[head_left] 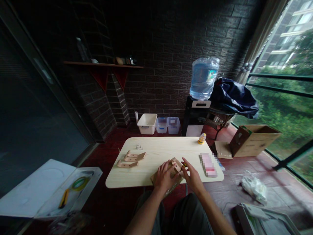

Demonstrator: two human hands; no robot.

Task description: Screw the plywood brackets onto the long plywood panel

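Near the front edge of the pale table (pixel 156 143), my left hand (pixel 164 176) presses down on a light wooden piece (pixel 175 164), its fingers curled over it. A flat brown block or board (pixel 154 178) lies partly hidden beneath that hand. My right hand (pixel 193 176) is at the piece's right end, thumb and index finger around a small black-and-yellow object (pixel 184 165); its kind is too small to make out. Several angled wooden pieces with holes (pixel 131 160) lie on the left side of the table. Behind them are small bent metal hooks (pixel 139 147).
A yellow-capped clear bottle (pixel 201 139) stands at the table's back right, with a blurred pink item (pixel 209 164) nearer me. An open white case (pixel 70 192) sits at left, a cardboard box (pixel 254 138) at right. Plastic bins (pixel 147 124) and a water dispenser (pixel 197 114) line the wall.
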